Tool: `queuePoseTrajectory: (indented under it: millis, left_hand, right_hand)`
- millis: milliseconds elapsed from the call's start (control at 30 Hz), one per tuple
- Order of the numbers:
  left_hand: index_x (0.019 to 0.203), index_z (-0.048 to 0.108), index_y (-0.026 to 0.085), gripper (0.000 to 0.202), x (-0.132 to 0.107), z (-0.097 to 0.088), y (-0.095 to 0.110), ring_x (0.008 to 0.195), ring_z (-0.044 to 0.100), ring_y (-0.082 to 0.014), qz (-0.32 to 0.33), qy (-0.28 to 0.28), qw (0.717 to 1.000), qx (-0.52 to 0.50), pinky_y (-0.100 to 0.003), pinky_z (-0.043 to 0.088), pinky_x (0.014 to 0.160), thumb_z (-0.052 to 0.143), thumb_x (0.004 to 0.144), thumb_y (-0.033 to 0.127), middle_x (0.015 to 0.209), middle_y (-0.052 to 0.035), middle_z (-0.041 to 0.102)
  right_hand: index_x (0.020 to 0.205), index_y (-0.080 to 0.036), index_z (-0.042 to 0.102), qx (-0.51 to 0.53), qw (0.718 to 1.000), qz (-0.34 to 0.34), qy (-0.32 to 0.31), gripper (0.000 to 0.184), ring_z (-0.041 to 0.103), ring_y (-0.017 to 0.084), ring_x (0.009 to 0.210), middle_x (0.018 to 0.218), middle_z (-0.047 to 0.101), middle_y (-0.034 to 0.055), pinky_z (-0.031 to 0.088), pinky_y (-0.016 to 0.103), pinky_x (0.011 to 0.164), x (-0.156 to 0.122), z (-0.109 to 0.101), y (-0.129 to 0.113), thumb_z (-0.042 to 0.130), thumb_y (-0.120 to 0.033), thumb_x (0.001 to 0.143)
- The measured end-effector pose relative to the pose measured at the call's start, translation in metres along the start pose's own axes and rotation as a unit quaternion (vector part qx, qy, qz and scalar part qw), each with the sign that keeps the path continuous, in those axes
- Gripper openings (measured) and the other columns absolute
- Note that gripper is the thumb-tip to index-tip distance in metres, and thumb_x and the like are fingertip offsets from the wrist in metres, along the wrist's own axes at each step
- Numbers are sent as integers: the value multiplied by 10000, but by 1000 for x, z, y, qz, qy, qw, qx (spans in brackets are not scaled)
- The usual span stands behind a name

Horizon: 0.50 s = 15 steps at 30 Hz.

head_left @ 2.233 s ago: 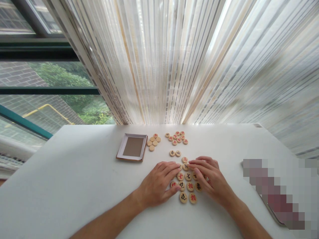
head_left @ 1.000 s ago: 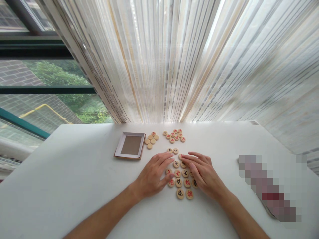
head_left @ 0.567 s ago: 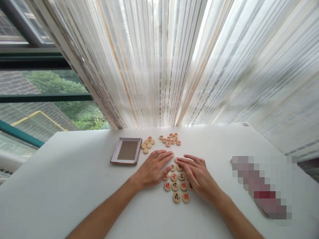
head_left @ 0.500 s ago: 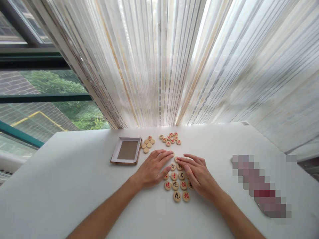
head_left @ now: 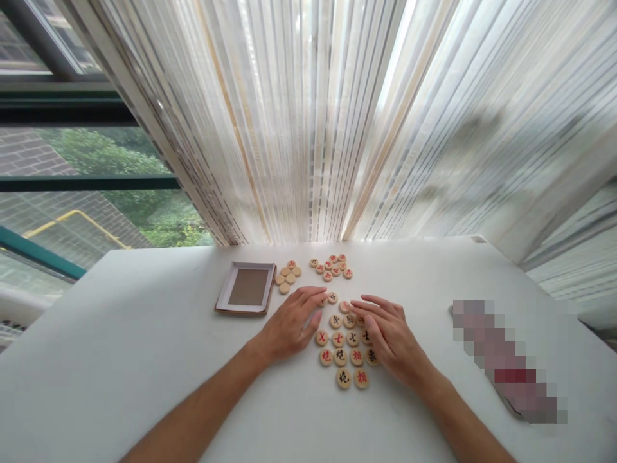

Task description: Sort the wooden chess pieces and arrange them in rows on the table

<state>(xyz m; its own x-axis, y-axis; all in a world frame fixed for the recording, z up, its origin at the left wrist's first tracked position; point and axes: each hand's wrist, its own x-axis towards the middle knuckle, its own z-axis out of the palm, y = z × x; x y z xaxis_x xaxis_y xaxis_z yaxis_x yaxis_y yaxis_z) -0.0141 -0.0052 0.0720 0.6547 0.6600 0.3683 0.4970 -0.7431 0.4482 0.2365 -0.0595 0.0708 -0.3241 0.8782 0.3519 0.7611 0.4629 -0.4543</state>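
Round wooden Chinese chess pieces (head_left: 340, 357), marked with red or black characters, lie face up in loose rows between my hands. My left hand (head_left: 292, 325) rests at their left side, fingers stretched and thumb apart. Its fingertips partly cover one piece at the top of the group, beside a black-marked piece (head_left: 332, 298). At the right edge, my right hand (head_left: 390, 334) is open with its fingers extended. Its fingertips are close to a red-marked piece (head_left: 344, 307), and the hand hides parts of several pieces under it. Neither hand lifts a piece.
Toward the back lies a cluster of mostly red-marked pieces (head_left: 336, 271). Left of it are several mostly blank-side-up pieces (head_left: 290, 278) next to a shallow open box (head_left: 222, 302). A blurred-out long object (head_left: 511, 366) lies on the white table (head_left: 144, 360) at right. Striped curtains (head_left: 289, 128) hang behind.
My left fingertips have drawn back slightly left, uncovering pieces at the top and left. My right hand has shifted a little right, showing more of the pieces beside it.
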Motion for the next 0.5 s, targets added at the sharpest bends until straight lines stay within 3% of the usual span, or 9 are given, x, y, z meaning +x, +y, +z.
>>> queuePoseTrajectory:
  millis: [133,267,500]
  left_hand:
    - [1252,557,214,378,-3,0,-5,1239,511,-212,-11,24,1000,-2,-425,413,1100,428,921,86,1297,-79,583]
    - [1310,536,222,499,-5,-2,-9,1230,511,-228,9,-5,999,37,-450,407,1096,453,853,37,1317,-64,588]
    - [1339,521,225,523,-7,-3,-10,1241,501,-237,-8,-3,998,62,-460,399,1091,446,851,51,1329,-60,585]
  right_hand:
    - [1261,-278,610,7,1000,6,2,360,477,236,1303,1301,640,14,360,457,1033,-2,-1,1,356,-204,1018]
    - [1279,-288,601,11,1000,2,-8,369,464,233,1312,1306,638,0,355,456,1041,-2,-2,-2,354,-198,1019]
    - [1277,-293,609,16,1000,3,-13,380,463,237,1317,1304,641,-2,371,460,1042,-1,-2,-3,347,-200,1018]
